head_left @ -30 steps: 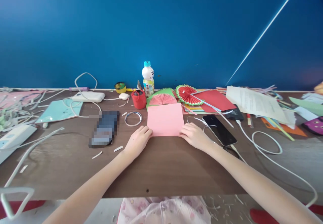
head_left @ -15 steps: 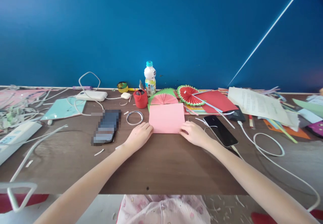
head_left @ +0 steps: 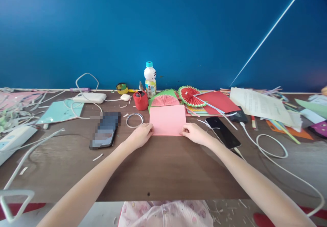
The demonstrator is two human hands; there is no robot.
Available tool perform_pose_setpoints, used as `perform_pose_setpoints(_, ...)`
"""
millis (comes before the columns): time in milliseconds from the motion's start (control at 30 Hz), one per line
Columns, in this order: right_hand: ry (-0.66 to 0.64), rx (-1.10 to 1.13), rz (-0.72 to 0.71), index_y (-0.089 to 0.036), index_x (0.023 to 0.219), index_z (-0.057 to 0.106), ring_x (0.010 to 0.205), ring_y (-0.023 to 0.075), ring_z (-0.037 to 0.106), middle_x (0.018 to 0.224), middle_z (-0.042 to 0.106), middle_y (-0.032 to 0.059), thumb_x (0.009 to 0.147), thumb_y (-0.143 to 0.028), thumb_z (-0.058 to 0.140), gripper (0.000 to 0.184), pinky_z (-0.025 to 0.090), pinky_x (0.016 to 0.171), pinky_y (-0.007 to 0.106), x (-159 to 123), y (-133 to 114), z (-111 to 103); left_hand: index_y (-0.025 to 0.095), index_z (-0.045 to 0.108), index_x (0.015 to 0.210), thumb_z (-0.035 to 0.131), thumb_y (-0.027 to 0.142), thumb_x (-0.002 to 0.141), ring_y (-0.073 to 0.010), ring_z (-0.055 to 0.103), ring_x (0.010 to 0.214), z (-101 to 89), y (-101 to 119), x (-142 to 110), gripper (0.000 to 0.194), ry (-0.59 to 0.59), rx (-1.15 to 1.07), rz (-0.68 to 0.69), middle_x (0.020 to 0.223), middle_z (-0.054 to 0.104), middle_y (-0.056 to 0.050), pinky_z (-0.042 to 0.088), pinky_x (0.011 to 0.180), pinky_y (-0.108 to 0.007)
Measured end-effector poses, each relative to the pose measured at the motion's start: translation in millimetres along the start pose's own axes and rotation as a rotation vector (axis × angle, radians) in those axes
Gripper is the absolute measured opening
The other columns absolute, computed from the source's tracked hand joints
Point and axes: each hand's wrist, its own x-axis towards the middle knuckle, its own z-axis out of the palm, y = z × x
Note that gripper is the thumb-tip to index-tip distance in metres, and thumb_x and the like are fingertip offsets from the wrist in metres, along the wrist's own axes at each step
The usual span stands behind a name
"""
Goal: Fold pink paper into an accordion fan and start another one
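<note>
A rectangular sheet of pink paper (head_left: 168,119) lies on the brown table in front of me. My left hand (head_left: 141,135) pinches its near left corner between curled fingers. At the near right corner, my right hand (head_left: 195,133) grips the sheet, thumb and forefinger drawn together. Just past the sheet's far edge are a pink pleated paper fan (head_left: 165,100) on green paper and a round red pleated fan (head_left: 189,96) with a green and white rim. The fingertips partly cover both near corners.
A phone (head_left: 222,132) with a cable is beside my right forearm, another phone (head_left: 105,130) left of my left hand. A tape roll (head_left: 134,120), red pouch (head_left: 140,101) and bottle (head_left: 150,80) stand beyond. Printed paper (head_left: 260,106) lies right, a power strip (head_left: 15,140) left.
My fingers have curled more tightly at the pink paper's near corners, the right hand's most clearly. The near edge sits slightly farther from me. The view shifted a little and back.
</note>
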Motion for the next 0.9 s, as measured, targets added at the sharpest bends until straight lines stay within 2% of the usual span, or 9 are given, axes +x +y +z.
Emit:
perform_pose_setpoints(233, -0.002, 0.013, 0.007, -0.018, 0.057, 0.044, 0.065, 0.0151, 0.049, 0.065, 0.052, 0.0012, 0.078, -0.019, 0.052, 0.023, 0.032, 0.059, 0.024, -0.7, -0.6, -0.5, 0.017, 0.049, 0.078, 0.04, 0.017, 0.084, -0.0198, 0.05, 0.078, 3.2, -4.1, -1.0, 0.011, -0.01, 0.035, 0.029, 0.079, 0.056, -0.006, 0.04, 0.073, -0.032)
perform_pose_setpoints(367, 0.006, 0.029, 0.002, -0.018, 0.062, 0.043, 0.068, 0.0145, 0.049, 0.07, 0.051, 0.0008, 0.079, -0.018, 0.05, 0.018, 0.035, 0.062, 0.025, -2.9, 2.1, 2.9, 0.016, 0.051, 0.089, 0.035, 0.017, 0.087, -0.0203, 0.048, 0.081, 6.1, -1.6, -6.1, 0.017, 0.039, 0.151, 0.07, 0.086, 0.056, -0.007, 0.038, 0.074, -0.033)
perform_pose_setpoints(500, 0.063, 0.114, -0.008, -0.019, 0.078, 0.046, 0.075, 0.0143, 0.05, 0.085, 0.05, 0.0021, 0.079, -0.022, 0.053, 0.007, 0.039, 0.068, 0.026, -4.9, 7.1, 8.0, 0.022, 0.052, 0.106, 0.035, 0.003, 0.081, -0.0201, 0.046, 0.085, 8.4, 4.7, -9.0, 0.036, 0.108, 0.341, 0.209, 0.098, 0.052, -0.007, 0.035, 0.074, -0.033)
perform_pose_setpoints(633, 0.067, 0.163, -0.037, -0.019, 0.083, 0.048, 0.082, 0.0152, 0.052, 0.093, 0.049, 0.0028, 0.079, -0.019, 0.051, 0.005, 0.04, 0.074, 0.028, -5.5, 9.5, 11.7, 0.026, 0.054, 0.106, 0.039, 0.0, 0.078, -0.0201, 0.045, 0.091, 10.4, 13.1, -10.8, 0.041, 0.076, 0.358, 0.346, 0.102, 0.052, -0.005, 0.035, 0.075, -0.033)
perform_pose_setpoints(767, 0.109, 0.158, -0.038, -0.019, 0.086, 0.051, 0.087, 0.0165, 0.053, 0.097, 0.049, 0.0044, 0.077, -0.015, 0.053, 0.009, 0.041, 0.078, 0.03, -5.3, 6.1, 13.3, 0.019, 0.054, 0.106, 0.04, 0.0, 0.078, -0.0182, 0.047, 0.094, 15.9, 24.6, -17.0, 0.038, 0.065, 0.311, 0.313, 0.104, 0.055, -0.006, 0.037, 0.077, -0.031)
perform_pose_setpoints(900, 0.125, 0.106, -0.07, -0.018, 0.093, 0.053, 0.095, 0.0187, 0.052, 0.102, 0.051, 0.0062, 0.077, -0.009, 0.052, 0.018, 0.041, 0.083, 0.032, -5.9, 1.5, 14.4, 0.014, 0.054, 0.108, 0.04, 0.003, 0.078, -0.0207, 0.049, 0.09, 23.5, 39.4, -22.6, 0.035, 0.081, 0.372, 0.237, 0.098, 0.057, -0.008, 0.04, 0.078, -0.034)
